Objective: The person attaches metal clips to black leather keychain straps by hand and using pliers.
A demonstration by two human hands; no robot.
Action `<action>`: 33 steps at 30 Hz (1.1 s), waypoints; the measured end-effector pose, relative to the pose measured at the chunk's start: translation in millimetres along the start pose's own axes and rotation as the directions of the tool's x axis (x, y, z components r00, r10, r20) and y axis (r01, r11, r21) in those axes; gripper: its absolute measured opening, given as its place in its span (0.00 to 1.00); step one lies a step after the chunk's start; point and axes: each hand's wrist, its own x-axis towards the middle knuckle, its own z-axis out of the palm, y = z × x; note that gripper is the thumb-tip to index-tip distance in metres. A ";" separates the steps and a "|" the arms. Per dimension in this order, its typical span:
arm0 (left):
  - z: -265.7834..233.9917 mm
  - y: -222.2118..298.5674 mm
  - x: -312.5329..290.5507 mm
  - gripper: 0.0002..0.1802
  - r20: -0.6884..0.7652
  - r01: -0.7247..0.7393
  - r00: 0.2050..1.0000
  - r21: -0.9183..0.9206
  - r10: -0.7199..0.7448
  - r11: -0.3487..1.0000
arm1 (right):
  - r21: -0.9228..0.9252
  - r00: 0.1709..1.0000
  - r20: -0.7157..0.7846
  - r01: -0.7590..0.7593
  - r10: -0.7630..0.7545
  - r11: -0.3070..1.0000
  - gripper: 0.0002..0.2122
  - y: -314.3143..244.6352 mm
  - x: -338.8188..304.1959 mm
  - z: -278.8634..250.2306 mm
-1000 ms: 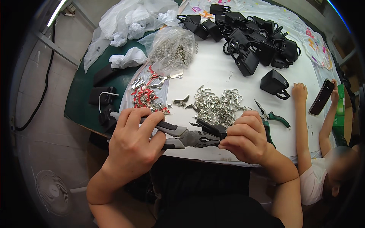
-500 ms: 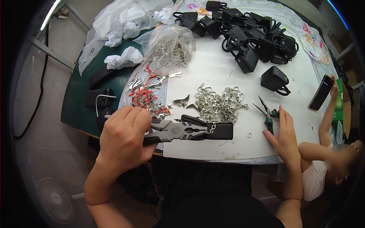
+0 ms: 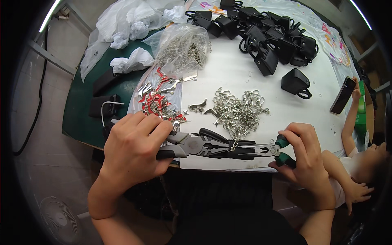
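My left hand [image 3: 136, 147] is closed round the grips of grey-and-black pliers [image 3: 195, 145], their jaws pointing right. A short silver chain [image 3: 234, 144] is at the jaw tips. My right hand [image 3: 308, 159] grips green-handled needle-nose pliers [image 3: 272, 150], handles spread, with their long jaws pointing left toward the chain. Whether those tips touch it I cannot tell. Beneath both tools lies a flat black object [image 3: 247, 143], mostly covered. Just beyond is a heap of silver chains with clasps [image 3: 241, 112]. Silver boot-shaped charms [image 3: 199, 106] lie left of the heap.
Red and silver charms [image 3: 155, 102] lie left, below a clear bag of chains [image 3: 179, 51]. Small black bags [image 3: 277, 38] are piled at the back, one standing alone [image 3: 295, 81]. At the right, another person's hand holds a phone [image 3: 343, 96].
My right hand has taken up the green-handled pliers from the table and brought them left to the other pliers' jaws. Another person's second hand now shows at the lower right.
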 end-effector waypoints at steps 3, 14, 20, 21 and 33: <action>-1.5 -0.9 -1.4 0.26 -0.006 -0.010 1.000 -0.005 0.010 1.000 | -0.059 0.999 0.004 0.053 -0.053 0.997 0.31 -7.3 6.5 -0.6; 4.6 0.7 -13.2 0.31 -0.094 -0.062 0.993 0.071 0.069 0.995 | 0.073 0.971 0.201 -0.147 0.130 0.986 0.27 -23.4 3.3 -5.3; 2.9 2.1 -14.8 0.33 -0.187 -0.138 0.968 0.165 0.169 0.976 | 0.220 0.966 0.231 -0.170 0.118 0.961 0.26 -17.5 -1.3 -5.8; 2.3 2.5 -14.1 0.33 -0.186 -0.133 0.969 0.165 0.163 0.977 | 0.255 0.959 0.252 -0.193 0.128 0.947 0.26 -17.1 -1.5 -6.5; 17.2 15.7 -20.7 0.30 0.003 0.099 0.995 -0.141 -0.100 0.985 | 0.019 0.982 0.179 -0.073 0.069 0.997 0.27 -4.5 -1.6 -16.8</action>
